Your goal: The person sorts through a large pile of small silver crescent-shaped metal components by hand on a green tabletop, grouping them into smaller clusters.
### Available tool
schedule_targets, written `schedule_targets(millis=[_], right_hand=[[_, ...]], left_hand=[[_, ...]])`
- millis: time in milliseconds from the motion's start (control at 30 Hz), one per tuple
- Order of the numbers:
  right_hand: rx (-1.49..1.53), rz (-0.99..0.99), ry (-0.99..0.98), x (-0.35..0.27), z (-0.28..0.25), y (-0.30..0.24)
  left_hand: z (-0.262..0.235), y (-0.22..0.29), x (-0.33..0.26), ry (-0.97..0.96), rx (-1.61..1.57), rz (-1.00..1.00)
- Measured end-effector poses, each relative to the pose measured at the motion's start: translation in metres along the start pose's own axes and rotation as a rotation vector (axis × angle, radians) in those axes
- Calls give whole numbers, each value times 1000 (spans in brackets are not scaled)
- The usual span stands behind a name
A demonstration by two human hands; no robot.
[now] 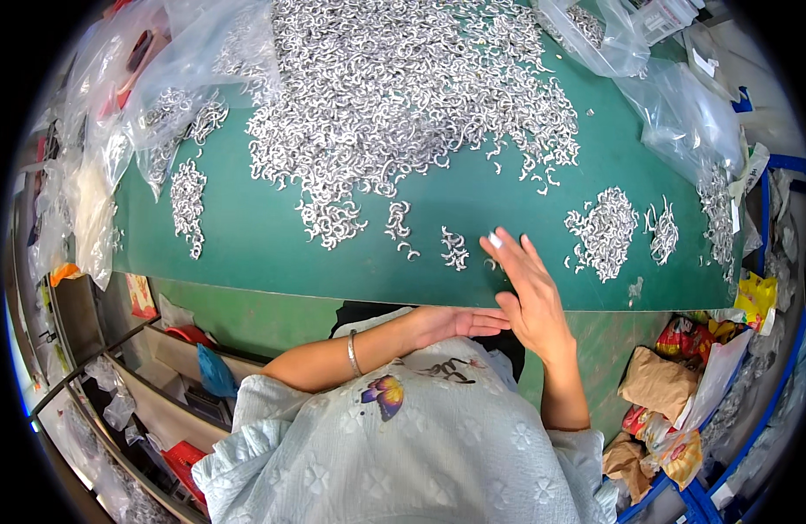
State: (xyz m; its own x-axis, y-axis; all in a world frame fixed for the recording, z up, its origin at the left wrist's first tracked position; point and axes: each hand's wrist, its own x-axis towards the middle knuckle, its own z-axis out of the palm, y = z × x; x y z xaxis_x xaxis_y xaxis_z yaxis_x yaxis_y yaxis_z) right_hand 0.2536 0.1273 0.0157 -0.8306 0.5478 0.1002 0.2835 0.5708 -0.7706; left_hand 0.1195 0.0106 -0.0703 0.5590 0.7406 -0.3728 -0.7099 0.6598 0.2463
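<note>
On the green tabletop (pixel 420 196) lies a big spread of small silvery curved metal pieces (pixel 359 96). My right hand (pixel 532 301) hovers over the table's near edge, its fingers raised and apart, with a loose piece or two by the index finger and thumb. Just left of it sits a little cluster of the curved pieces (pixel 454 248). Below the edge, my left hand (pixel 455 324) is held palm up with the fingers stretched out toward my right wrist; no piece shows on it. The left fingertips are partly hidden by the right hand.
Separate heaps of pieces lie at the right (pixel 605 231) and left (pixel 188 205). Clear plastic bags (pixel 682 113) rest at both table sides. Drawers (pixel 158 375) stand low on the left; brown paper bags (pixel 656 384) and colourful packets fill a blue-framed rack at right.
</note>
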Motion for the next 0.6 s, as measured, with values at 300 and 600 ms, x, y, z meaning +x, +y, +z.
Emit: schedule_targets(millis=[300, 600], right_hand=[[177, -11, -167, -34, 3, -17], [59, -86, 64, 6, 7, -14]], left_hand=[[-14, -9, 10, -247, -379, 104], [-2, 3, 1, -60, -354, 62]])
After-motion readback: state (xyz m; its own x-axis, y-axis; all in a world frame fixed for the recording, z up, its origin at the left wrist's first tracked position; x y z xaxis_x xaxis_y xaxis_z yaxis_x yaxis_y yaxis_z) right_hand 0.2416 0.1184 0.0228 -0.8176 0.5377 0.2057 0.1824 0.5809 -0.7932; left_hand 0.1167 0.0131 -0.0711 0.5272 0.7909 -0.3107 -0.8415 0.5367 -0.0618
